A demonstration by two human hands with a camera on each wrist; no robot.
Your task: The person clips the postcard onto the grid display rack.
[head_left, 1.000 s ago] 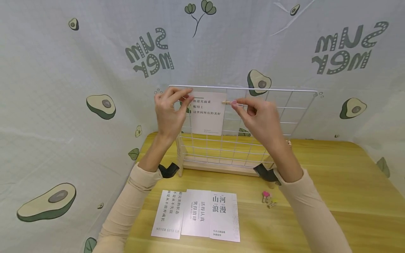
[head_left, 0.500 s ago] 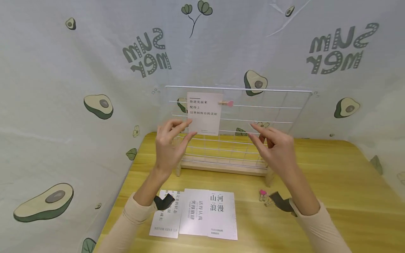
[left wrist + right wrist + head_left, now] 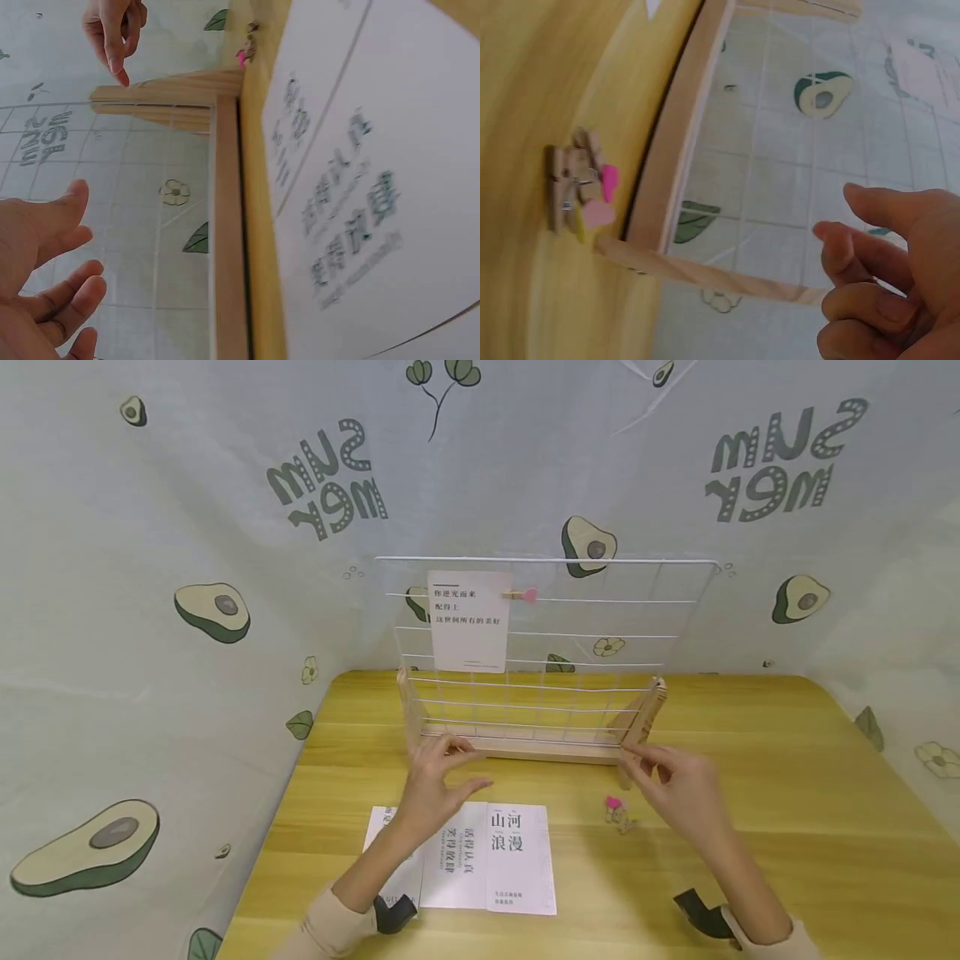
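While fingers splayed — flat glossy cards (image 3: 487, 858)

White wire grid (image 3: 585, 635) w/ pale wood base (image 3: 525, 749) & side posts. White card (image 3: 469, 620) w/ black characters clipped to it by a light wood peg w/ pink heart (image 3: 529, 596). Table (image 3: 787, 793) is yellow wood w/ visible grain. 3 white cards (image 3: 480, 858) w/ black & grey print lie on it. Small pegs (image 3: 619, 814) are tan w/ pink & yellow bits. Backdrop cloth (image 3: 150, 527) is pale grey-white w/ green avocados, leaves, dark grey dotted letters. Sleeves (image 3: 330, 927) are beige.
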